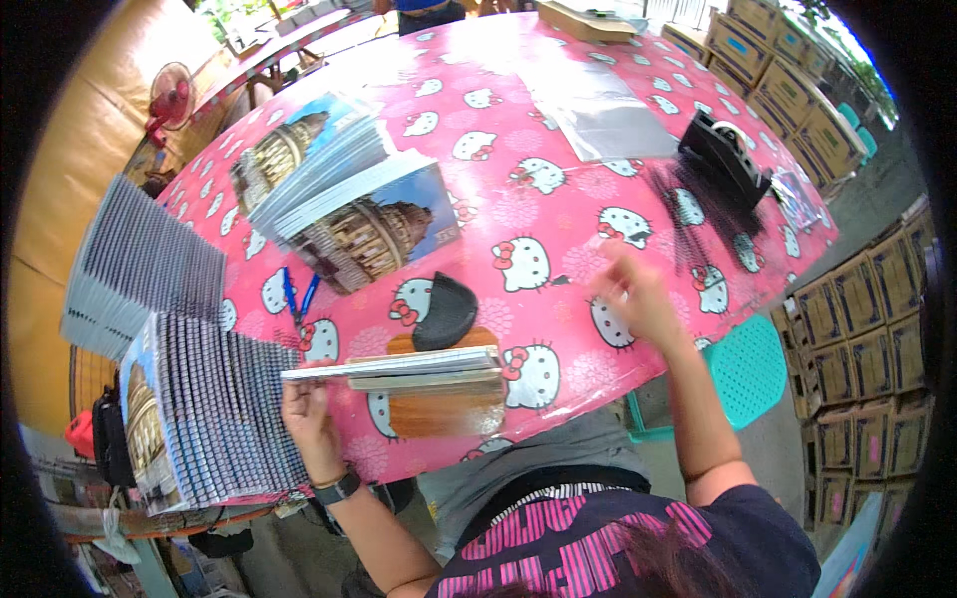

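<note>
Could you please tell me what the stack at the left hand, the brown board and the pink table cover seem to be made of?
Stack: probably paper or card, matte, judging by its thin, pale layered edges.
Brown board: wood or wood-look laminate, slightly shiny; its streaky tone leaves that open.
Pink table cover: likely glossy vinyl, since light glares off it.

Pink lettering (568, 515) on dark shirt (763, 533)

The held booklets (424, 368) look white and beige, the flowered tablecloth (576, 231) pink.
</note>
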`<state>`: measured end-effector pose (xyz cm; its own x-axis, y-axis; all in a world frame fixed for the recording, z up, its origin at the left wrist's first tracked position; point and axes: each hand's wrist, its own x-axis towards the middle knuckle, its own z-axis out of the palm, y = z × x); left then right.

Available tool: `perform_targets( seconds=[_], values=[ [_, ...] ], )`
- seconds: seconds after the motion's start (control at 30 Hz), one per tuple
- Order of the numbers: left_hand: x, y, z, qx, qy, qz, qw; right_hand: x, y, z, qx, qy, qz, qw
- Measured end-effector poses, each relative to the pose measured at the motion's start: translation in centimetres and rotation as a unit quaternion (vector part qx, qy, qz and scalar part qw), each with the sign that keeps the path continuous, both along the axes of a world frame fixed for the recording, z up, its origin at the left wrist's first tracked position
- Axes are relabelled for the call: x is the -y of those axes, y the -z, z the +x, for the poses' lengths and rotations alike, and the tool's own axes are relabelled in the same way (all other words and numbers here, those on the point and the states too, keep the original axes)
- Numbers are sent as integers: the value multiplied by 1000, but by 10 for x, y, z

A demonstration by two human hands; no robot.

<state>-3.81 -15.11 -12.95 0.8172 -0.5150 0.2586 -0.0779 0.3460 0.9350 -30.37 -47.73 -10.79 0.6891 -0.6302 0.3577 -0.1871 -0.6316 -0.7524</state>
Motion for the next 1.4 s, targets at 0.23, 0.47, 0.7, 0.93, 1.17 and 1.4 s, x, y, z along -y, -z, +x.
perform_targets(
  seconds=[0.23,0.47,0.7,0.93,1.17,1.4],
  values=[
    [54,-35,-26,-54,-50,-5,997,161,36,-36,-281,419,-207,838],
    [66,-43,-37,-64,-104,18,992,177,31,-45,-168,352,-162,906],
    [66,-42,-37,28,-162,13,986,125,-27,-38,-7,224,-142,964],
    [106,-81,-139,495,-155,312,796,-33,-85,-10,-111,-182,133,968],
    [125,-70,-133,513,-134,313,788,-61,-81,11,-46,-229,154,960],
    [105,-89,-125,452,-44,253,854,-58,-77,20,30,-220,27,975]
  ],
)
